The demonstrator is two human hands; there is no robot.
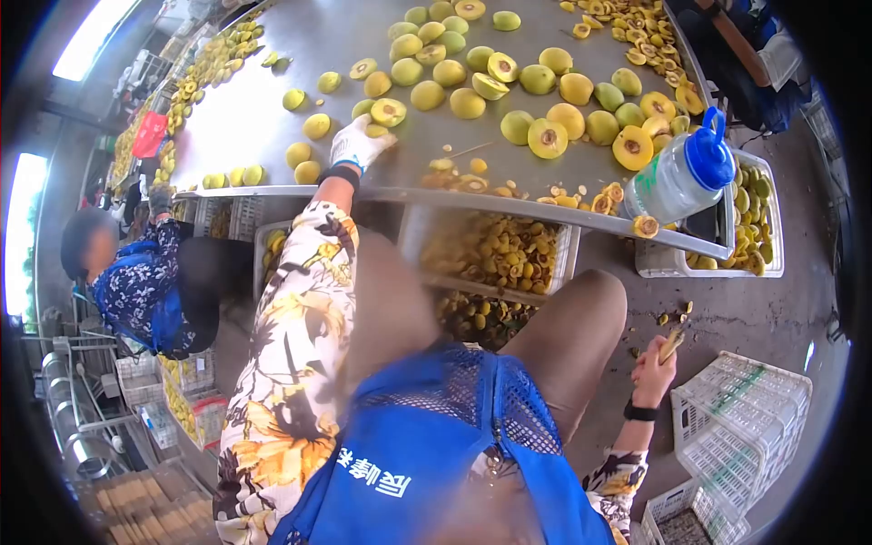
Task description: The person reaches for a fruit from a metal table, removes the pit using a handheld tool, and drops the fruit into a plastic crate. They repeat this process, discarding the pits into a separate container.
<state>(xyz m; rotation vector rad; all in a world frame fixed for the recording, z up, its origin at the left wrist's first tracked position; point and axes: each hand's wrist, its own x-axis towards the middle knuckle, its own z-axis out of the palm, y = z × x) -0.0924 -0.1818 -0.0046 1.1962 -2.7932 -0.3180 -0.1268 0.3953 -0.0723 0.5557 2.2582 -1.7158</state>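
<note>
My left hand (356, 145), in a white glove with a dark band at the wrist, is at the near edge of the metal table (272, 109). Its fingers close around a halved yellow peach (389, 112) whose cut face with the pit points up. Low on the right, away from the table, my right hand (650, 374) is wrapped round a short wooden-handled tool (672, 345); its working end is too small to make out. Whole yellow-green peaches (468, 103) and cut halves (548, 138) lie spread beyond my left hand.
A water bottle with a blue lid (681, 173) stands on the table's right corner. Under the edge is a crate of cut pieces (518, 254). White crates (740, 409) lie on the floor at right. A co-worker (141, 282) sits at left.
</note>
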